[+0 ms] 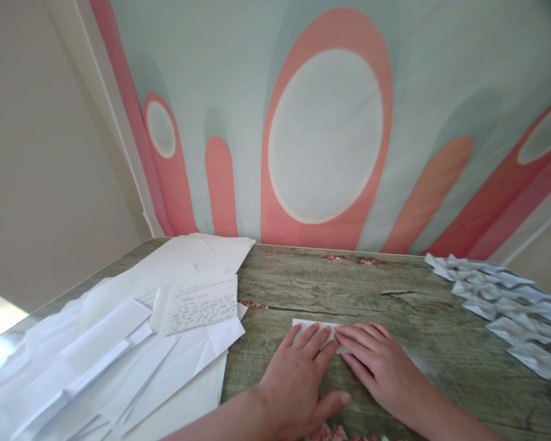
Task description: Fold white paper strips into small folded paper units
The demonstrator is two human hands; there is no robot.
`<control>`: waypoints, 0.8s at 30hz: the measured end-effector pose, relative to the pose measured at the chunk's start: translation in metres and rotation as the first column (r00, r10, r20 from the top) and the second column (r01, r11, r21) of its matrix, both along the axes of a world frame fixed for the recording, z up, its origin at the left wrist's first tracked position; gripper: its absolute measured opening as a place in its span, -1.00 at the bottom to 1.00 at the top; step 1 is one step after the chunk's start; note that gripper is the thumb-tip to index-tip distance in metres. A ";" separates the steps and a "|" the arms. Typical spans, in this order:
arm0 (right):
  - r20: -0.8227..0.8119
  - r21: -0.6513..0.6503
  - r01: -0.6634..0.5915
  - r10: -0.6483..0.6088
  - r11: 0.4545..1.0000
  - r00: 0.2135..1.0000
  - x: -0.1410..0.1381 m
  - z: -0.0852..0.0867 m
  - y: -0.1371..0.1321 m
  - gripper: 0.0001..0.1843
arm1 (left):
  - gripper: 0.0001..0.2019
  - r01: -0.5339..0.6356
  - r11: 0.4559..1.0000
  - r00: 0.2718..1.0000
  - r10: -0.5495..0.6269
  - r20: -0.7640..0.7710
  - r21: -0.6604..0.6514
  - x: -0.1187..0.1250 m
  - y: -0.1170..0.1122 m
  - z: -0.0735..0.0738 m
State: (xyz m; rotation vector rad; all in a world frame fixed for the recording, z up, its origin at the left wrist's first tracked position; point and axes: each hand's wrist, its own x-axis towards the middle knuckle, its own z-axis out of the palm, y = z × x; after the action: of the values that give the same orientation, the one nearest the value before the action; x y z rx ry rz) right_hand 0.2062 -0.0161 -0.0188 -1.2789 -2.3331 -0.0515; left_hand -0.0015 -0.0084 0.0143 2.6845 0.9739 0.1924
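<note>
A small folded white paper [303, 322] lies on the wooden table in front of me. My left hand [298, 373] rests flat on it, fingers spread and thumb stretched out to the right. At the paper's right end is my right hand [381, 358], its fingers held together over the edge with the thumb just below, closed on that end. Fingertips of both hands nearly meet, and most of the paper is hidden under them.
Loose white sheets and folded papers [105, 343] cover the table's left side, one sheet [202, 303] bearing handwriting. Rows of small folded paper pieces [509, 300] stand along the right side. Behind the wood-grain table [298, 278] rises a green and pink patterned backdrop [239, 73].
</note>
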 end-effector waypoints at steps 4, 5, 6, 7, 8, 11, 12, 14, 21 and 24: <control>0.017 0.049 -0.002 0.001 0.999 1.000 0.002 -0.005 0.003 -0.76 | -0.35 0.002 1.000 1.000 -0.002 -0.007 0.001 -0.001 0.004 0.000; 0.027 0.066 -0.004 0.002 0.998 1.000 0.002 -0.005 0.003 -0.75 | -0.36 0.005 1.000 1.000 -0.005 -0.011 0.003 -0.001 0.005 0.000; 0.039 0.085 -0.007 0.003 0.996 0.999 0.002 -0.005 0.003 -0.74 | -0.36 0.009 1.000 1.000 -0.009 -0.012 0.004 -0.002 0.006 0.000; 0.054 0.102 -0.009 0.004 0.995 0.999 0.002 -0.005 0.003 -0.74 | -0.36 0.013 1.000 1.000 -0.013 -0.011 0.006 -0.002 0.007 0.001; 0.070 0.117 -0.013 0.005 0.993 0.998 0.002 -0.004 0.003 -0.73 | -0.36 0.016 1.000 1.000 -0.016 -0.008 0.008 -0.002 0.007 0.001; 0.113 0.119 -0.020 0.006 0.993 0.994 0.001 -0.001 0.001 -0.72 | -0.36 0.021 1.000 1.000 -0.021 0.009 0.008 -0.003 0.008 0.001; 0.124 0.110 -0.020 0.006 0.994 0.992 0.000 0.000 0.000 -0.72 | -0.36 0.019 1.000 1.000 -0.019 0.013 0.008 -0.003 0.008 0.001; 0.140 0.090 -0.017 0.004 0.996 0.990 0.000 0.002 -0.001 -0.71 | -0.36 0.014 1.000 1.000 -0.014 0.016 0.007 -0.003 0.008 0.000; 0.165 0.076 -0.027 0.014 0.997 0.986 -0.002 0.007 -0.002 -0.74 | -0.39 0.008 1.000 1.000 -0.008 0.021 -0.004 -0.003 0.009 0.000; 0.179 0.067 -0.046 0.033 0.997 0.983 -0.003 0.011 -0.004 -0.74 | -0.39 0.001 1.000 1.000 -0.001 0.028 -0.007 -0.003 0.009 0.001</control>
State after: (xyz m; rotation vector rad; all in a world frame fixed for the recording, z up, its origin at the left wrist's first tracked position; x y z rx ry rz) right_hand 0.2035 -0.0201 -0.0080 -1.2377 -2.4826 -0.2429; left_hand -0.0046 0.0003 0.0150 2.6682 0.9632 0.2253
